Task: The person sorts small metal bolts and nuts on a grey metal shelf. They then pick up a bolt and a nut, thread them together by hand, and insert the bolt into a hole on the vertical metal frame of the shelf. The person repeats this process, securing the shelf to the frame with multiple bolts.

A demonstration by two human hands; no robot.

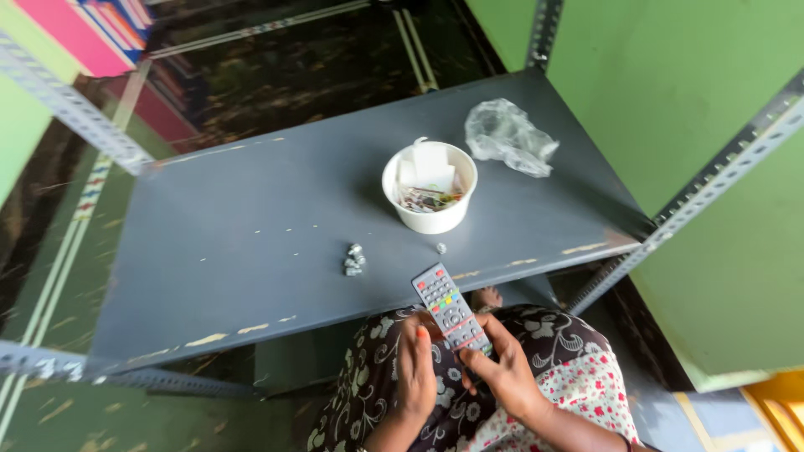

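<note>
A grey metal shelf [251, 234] fills most of the view, slotted steel uprights at its corners, paint chipped along the near edge. Green wall [670, 100] stands behind its right side, and dark patterned floor shows past the far edge.

On the shelf, toward the far right corner, lies a crumpled clear plastic bag [509, 137]. Just beside it, nearer the middle, sits a white bowl [430, 198] with white blocks and small coloured bits inside. Nearer the front edge there's a small cluster of grey metal pieces [355, 260], and one lone piece [441, 248] a little to its right, close under the bowl.

Now down to the action, off the front edge. A grey remote control [451, 310] with coloured buttons slants up, its top end poking over the shelf's near edge, its lower end down in the person's lap over a floral dress [569, 368].

The right hand [502, 372] wraps the remote's lower end from the right side, fingers curled under, thumb across the face — that's the hold. The left hand [416, 368] comes in from the left, fingers together and pointing up, fingertips touching the remote's left edge partway down; it presses against it rather than closing around it. Both wrists angle inward, meeting at the remote.
</note>
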